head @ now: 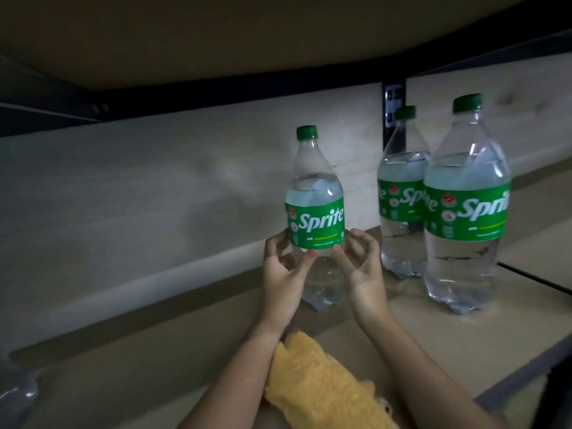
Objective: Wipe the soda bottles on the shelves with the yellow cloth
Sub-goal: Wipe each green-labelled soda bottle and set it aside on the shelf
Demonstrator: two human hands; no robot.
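A clear Sprite bottle (315, 209) with a green cap and green label stands on the brown shelf board (192, 345). My left hand (286, 270) grips its lower left side, thumb and fingers curled at the label's bottom edge. My right hand (360, 264) pinches the lower right side the same way. The yellow cloth (322, 385) lies loose on the shelf between my forearms, held by neither hand. To the right stand two more Sprite bottles, a near one (467, 212) and one behind it (400, 199).
A pale back wall (154, 193) runs behind the bottles. The underside of the shelf above (247, 35) hangs close overhead. A dark metal upright (393, 100) sits at the back. The shelf's front edge (526, 363) runs at the right. A clear bottle part (18, 394) shows at the far left.
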